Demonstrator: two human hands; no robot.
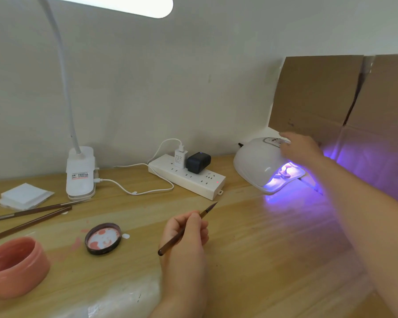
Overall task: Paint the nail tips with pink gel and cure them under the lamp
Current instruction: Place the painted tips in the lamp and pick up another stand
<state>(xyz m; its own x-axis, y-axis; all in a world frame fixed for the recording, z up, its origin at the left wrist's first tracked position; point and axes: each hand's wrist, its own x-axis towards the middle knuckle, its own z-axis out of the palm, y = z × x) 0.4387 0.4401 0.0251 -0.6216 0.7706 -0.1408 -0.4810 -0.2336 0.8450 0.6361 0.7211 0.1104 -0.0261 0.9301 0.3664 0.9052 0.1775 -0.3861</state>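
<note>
Curing is underway: right hand (300,149) presses the lit lamp (260,166), fingers straight; left hand (185,235) grips the brush (186,228).

the jar (15,267) stands at the left front of the table (262,260), the lid (103,238) to its right. behind the lid is the power strip (189,177), and the curing lamp (265,166) is right of it.

A white clip-on desk lamp (80,173) stands at the back left of the wooden table (251,249) — beside it, a stack of white wipes (25,195). A white power strip (189,177) holds a white charger (180,158) and a black adapter (198,162). Cardboard (331,97) leans against the wall — back right.
</note>
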